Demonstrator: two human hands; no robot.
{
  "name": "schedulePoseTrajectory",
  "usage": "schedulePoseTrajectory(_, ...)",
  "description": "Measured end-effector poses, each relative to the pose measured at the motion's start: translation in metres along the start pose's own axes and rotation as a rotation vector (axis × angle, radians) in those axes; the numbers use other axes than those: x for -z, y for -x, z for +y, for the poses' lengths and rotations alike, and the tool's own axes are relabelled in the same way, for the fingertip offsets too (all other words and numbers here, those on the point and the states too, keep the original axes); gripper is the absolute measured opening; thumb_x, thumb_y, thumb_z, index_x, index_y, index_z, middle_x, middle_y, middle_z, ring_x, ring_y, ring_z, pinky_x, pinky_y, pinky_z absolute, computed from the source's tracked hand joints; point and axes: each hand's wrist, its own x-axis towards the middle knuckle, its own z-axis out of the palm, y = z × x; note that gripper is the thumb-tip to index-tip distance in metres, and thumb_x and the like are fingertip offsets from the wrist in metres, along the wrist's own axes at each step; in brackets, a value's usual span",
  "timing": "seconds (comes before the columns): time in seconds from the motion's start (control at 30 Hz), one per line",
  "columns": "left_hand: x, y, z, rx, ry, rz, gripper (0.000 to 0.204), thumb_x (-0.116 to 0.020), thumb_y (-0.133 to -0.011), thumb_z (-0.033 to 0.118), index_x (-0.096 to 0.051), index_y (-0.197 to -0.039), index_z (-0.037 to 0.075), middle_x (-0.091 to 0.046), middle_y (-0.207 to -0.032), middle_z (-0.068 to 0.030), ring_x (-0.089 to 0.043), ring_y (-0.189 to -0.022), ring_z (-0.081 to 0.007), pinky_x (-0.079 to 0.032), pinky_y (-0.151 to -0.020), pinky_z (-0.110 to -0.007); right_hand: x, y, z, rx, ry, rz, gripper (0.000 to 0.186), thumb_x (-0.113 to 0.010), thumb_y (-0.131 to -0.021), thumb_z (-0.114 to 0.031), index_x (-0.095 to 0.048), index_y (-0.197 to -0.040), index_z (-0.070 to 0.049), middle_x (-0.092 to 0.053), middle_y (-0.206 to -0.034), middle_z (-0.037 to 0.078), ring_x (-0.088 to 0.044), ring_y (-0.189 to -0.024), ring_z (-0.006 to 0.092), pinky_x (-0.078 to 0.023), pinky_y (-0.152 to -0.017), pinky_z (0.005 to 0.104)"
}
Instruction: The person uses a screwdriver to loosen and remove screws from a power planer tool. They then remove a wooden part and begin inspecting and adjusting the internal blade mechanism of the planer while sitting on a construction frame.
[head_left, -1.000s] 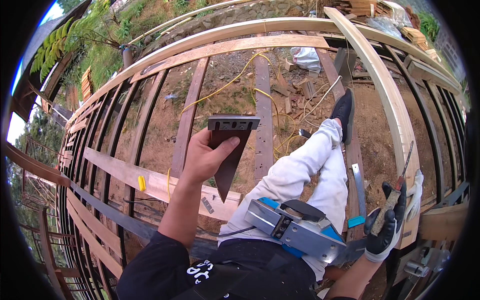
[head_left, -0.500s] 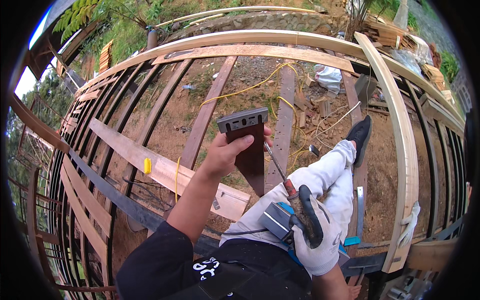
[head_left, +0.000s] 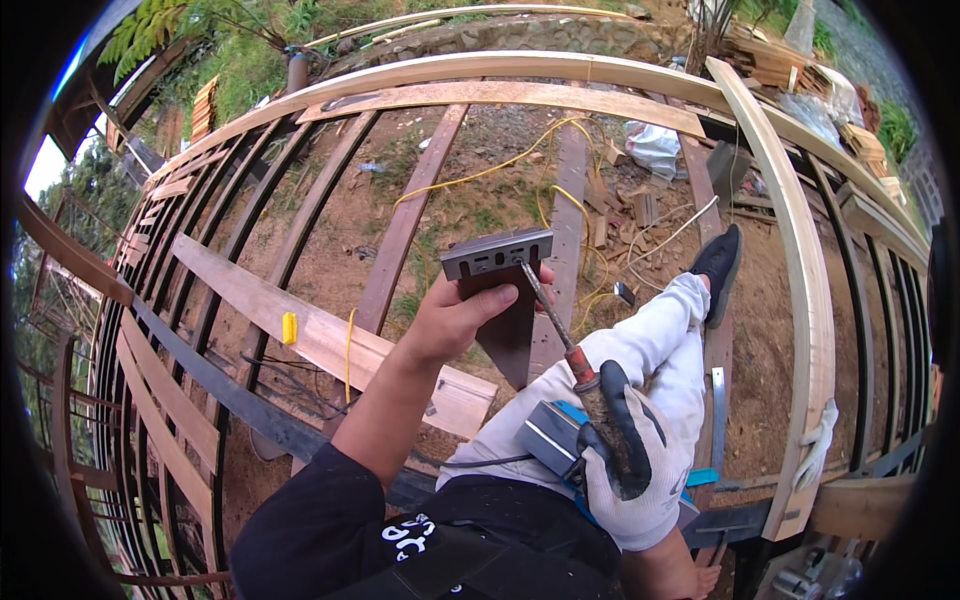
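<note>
My left hand, bare, grips a dark brown tapered piece with a grey slotted metal block across its wide end. Its thumb presses on the front face and fingertips show round the far side. In a white glove with black coating, my right hand is closed round the handle of a screwdriver with a red collar. The screwdriver's tip touches the slotted face, near a small screw. On my lap rests a blue power tool with a flat metal base, partly behind the glove.
I sit among open joists over bare soil. A pale board lies at left with a yellow object on it. Yellow cord trails ahead. A long timber runs at right, a white glove on it.
The screwdriver's tip has come up from beside the brown piece onto the slotted metal face. My left hand has tilted and shifted the piece slightly right.
</note>
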Motion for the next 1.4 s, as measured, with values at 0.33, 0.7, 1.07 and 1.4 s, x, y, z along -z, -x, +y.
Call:
schedulePoseTrajectory(0.33,-0.013,-0.001,-0.008,-0.228,-0.262,-0.012,0.048,-0.055,-0.093,-0.002,-0.042,-0.139,0.0,-0.062,-0.122,-0.0129,-0.063,-0.105,-0.0208,-0.048,-0.092,-0.034,0.008,0.014,0.007,-0.063,-0.044,-0.034,0.057,-0.072,-0.068,-0.007,-0.058,-0.123,0.005,-0.064,-0.115,0.027,-0.067,-0.095,0.0411,-0.055,-0.083,0.0436)
schedulePoseTrajectory(0.7,-0.014,0.0,0.01,-0.619,-0.849,-0.092,0.048,-0.062,-0.076,-0.013,-0.059,-0.122,0.001,-0.065,-0.107,-0.0183,-0.067,-0.095,-0.03,-0.054,-0.081,-0.038,-0.007,0.049,0.03,-0.737,-1.275,-0.141,0.061,-0.065,-0.083,-0.016,-0.048,-0.136,0.01,-0.066,-0.109,0.023,-0.068,-0.084,0.024,-0.054,-0.075,0.0338)
schedulePoseTrajectory(1.07,-0.012,-0.001,0.015,-0.676,-0.897,-0.192,0.047,-0.063,-0.078,-0.008,-0.059,-0.124,0.002,-0.066,-0.109,-0.0204,-0.068,-0.094,-0.0317,-0.056,-0.079,-0.037,-0.024,0.064,0.03,-0.948,-1.965,-0.263,0.065,-0.065,-0.083,-0.021,-0.045,-0.134,0.014,-0.065,-0.099,0.033,-0.055,-0.036,0.0265,-0.044,-0.034,0.0299)
schedulePoseTrajectory(1.4,-0.02,0.008,0.013,-0.437,-0.835,-0.136,0.057,-0.064,-0.076,-0.007,-0.056,-0.131,0.002,-0.064,-0.112,-0.0178,-0.065,-0.1,-0.0322,-0.051,-0.084,-0.037,0.006,0.045,-0.002,-0.167,-0.09,-0.113,0.064,-0.068,-0.072,-0.013,-0.054,-0.131,0.006,-0.064,-0.116,0.026,-0.066,-0.101,0.0393,-0.049,-0.095,0.0431)
